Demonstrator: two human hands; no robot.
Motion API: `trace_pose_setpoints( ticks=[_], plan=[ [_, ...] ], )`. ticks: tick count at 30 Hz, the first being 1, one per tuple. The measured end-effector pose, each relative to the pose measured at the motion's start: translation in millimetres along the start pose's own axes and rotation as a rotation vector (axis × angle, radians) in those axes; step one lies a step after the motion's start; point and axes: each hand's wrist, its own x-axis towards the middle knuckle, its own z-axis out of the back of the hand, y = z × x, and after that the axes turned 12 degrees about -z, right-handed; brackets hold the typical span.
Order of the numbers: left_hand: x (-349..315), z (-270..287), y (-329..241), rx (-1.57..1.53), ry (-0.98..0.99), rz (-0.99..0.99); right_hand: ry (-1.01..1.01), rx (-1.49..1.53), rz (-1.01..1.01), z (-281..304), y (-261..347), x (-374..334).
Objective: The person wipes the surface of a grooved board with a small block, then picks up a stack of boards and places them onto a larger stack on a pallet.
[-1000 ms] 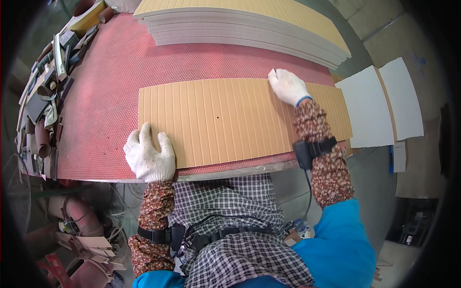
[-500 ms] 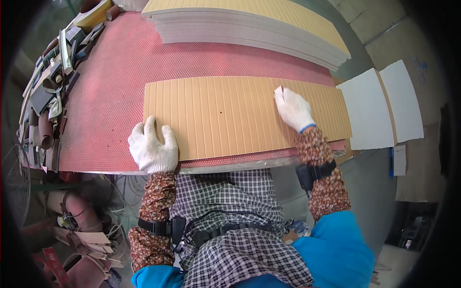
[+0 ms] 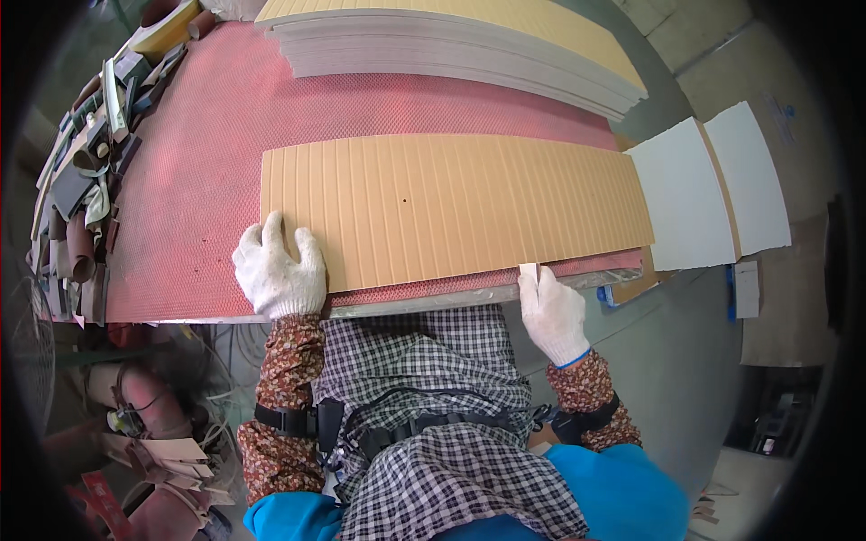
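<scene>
A tan grooved board (image 3: 451, 203) lies flat near the front edge of the red mesh-topped table (image 3: 198, 171). My left hand (image 3: 281, 270), in a white knit glove, rests with spread fingers on the board's near left corner. My right hand (image 3: 552, 314), gloved the same way, is just in front of the board's near edge, close to the table's rim. Its thumb and fingers pinch a small pale folded piece (image 3: 529, 270); what it is made of is too small to tell. A small dark dot shows on the board.
Across the far side stands a stack of similar boards (image 3: 451, 54). Sanding blocks, brown rolls and scraps (image 3: 81, 194) crowd the left edge. White panels (image 3: 681, 198) lie beyond the right end. Pipes, cables and wood offcuts (image 3: 176, 455) are below the table on the left.
My right hand has drawn back from the board's upper right part to its near edge, still pinching the small piece. My left hand stays at the near left corner.
</scene>
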Motion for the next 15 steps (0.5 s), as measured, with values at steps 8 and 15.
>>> trace_pose_setpoints(
  ticks=[8, 15],
  plan=[
    [0, 0, 0, -0.001, -0.008, -0.011, 0.057, 0.051, -0.017, 8, 8, 20],
    [-1, 2, 1, 0.027, -0.033, -0.029, 0.104, 0.059, -0.066, 7, 22, 145]
  ],
)
